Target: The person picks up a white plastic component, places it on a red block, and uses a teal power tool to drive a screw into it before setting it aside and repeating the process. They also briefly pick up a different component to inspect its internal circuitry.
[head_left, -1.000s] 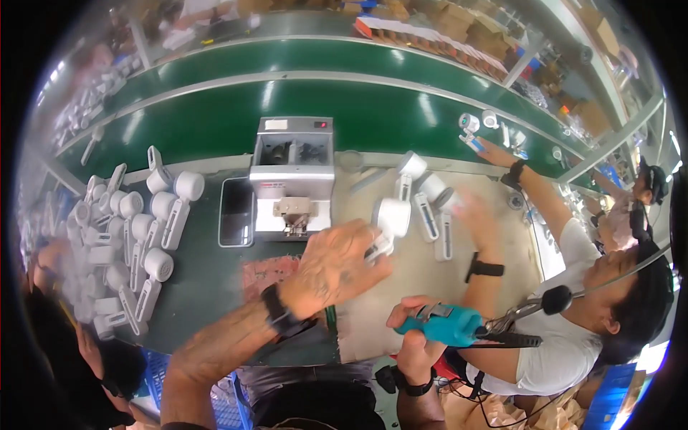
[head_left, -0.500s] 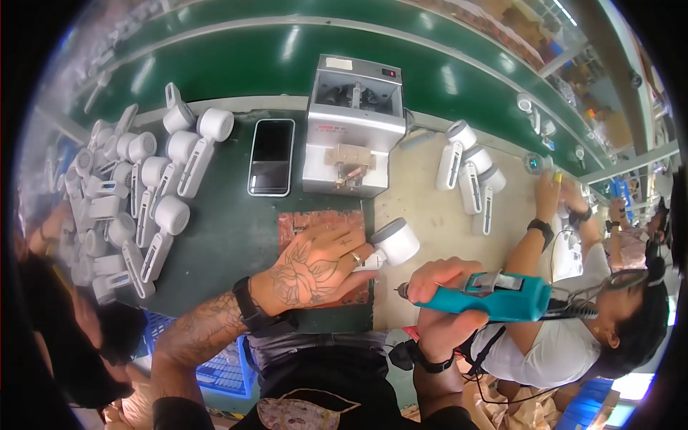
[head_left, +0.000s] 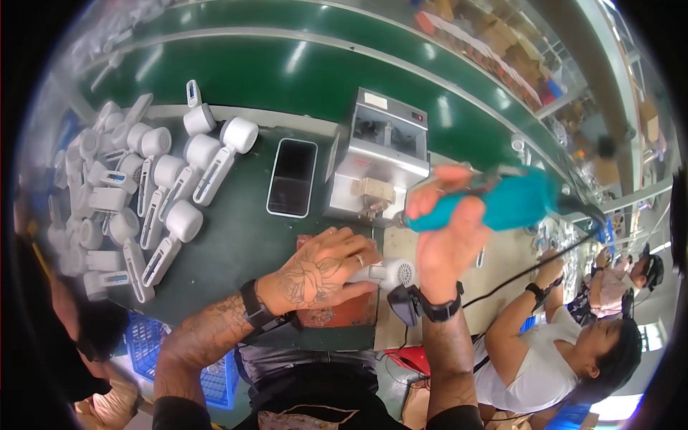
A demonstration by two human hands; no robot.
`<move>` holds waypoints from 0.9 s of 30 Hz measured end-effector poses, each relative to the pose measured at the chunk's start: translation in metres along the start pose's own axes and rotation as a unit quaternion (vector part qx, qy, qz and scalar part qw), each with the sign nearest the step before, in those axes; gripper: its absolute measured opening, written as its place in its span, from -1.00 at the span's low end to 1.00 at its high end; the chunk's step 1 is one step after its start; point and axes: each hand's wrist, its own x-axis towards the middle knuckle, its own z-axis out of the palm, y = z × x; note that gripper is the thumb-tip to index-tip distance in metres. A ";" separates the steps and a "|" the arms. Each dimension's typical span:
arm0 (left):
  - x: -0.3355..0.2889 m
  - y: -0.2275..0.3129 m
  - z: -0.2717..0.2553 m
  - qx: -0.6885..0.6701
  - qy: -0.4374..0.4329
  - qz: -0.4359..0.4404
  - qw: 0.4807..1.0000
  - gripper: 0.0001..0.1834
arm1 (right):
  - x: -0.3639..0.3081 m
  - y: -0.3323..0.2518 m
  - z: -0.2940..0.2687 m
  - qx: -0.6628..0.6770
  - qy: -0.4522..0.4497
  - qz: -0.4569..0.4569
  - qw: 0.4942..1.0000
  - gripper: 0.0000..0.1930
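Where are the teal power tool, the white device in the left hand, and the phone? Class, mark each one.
Teal power tool (head_left: 506, 203): head view, middle of its blurred body.
White device (head_left: 396, 274): head view, its round head.
Phone (head_left: 292, 178): head view, its dark screen.

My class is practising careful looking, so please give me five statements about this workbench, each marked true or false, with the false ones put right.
1. The right hand grips a teal corded tool. True.
2. The phone lies to the left of the silver machine. True.
3. The left hand holds the phone. False: it holds a white device.
4. A heap of similar white devices lies to the left of the phone. True.
5. The blue crate stands on top of the bench. False: it is below the bench's near edge.
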 end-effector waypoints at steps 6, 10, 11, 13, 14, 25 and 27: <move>-0.004 -0.005 0.001 -0.009 0.013 -0.013 1.000 -0.54 | 0.015 0.039 0.015 0.017 -0.047 -0.005 0.999 -0.54; -0.003 -0.006 0.001 -0.020 0.011 -0.008 1.000 -0.54 | 0.002 0.046 0.017 0.013 -0.059 0.036 0.998 -0.58; -0.005 -0.008 0.001 -0.014 0.007 -0.008 1.000 -0.53 | -0.001 0.045 0.017 0.007 -0.070 0.068 0.995 -0.58; -0.004 -0.011 0.001 -0.011 0.001 -0.006 1.000 -0.52 | -0.011 0.038 0.014 0.059 -0.040 0.062 0.996 -0.56; -0.003 -0.008 0.001 -0.010 0.001 -0.013 1.000 -0.52 | -0.013 0.032 0.012 0.117 -0.019 0.059 0.991 -0.54; 0.000 -0.003 0.000 -0.021 0.010 -0.022 0.999 -0.55 | 0.010 0.039 0.009 0.017 -0.052 -0.007 0.998 -0.47; 0.000 -0.002 -0.002 -0.022 0.015 -0.013 1.000 -0.56 | 0.011 0.036 0.009 0.026 -0.062 0.000 0.998 -0.48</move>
